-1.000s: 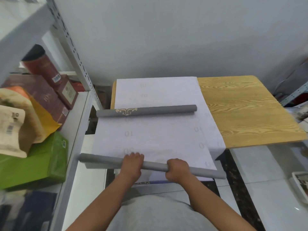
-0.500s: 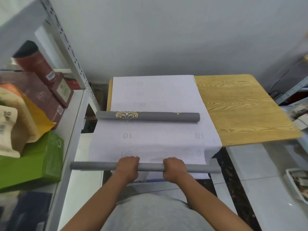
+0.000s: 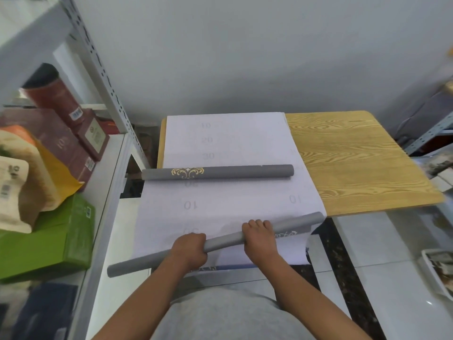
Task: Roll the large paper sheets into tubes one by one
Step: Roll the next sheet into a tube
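Shelving (image 3: 115, 168) on my left carries a green box (image 3: 46, 239), maroon cartons (image 3: 61, 146), a red canister (image 3: 52, 94) and paper bags (image 3: 14, 182); what's inside them, I can't see. Table (image 3: 355, 163) next, wood-grain, with white paper sheets (image 3: 228, 200) draped over its near edge, printed numbers faint and mirrored. One finished grey tube (image 3: 218, 172) lies across them. I've got the second tube (image 3: 220, 240) tilted, right end higher, above the sheets' near edge. My left hand (image 3: 190, 250) and right hand (image 3: 259, 238) both curl around it. A tray (image 3: 438, 271) at far right is cut off, contents blurred.
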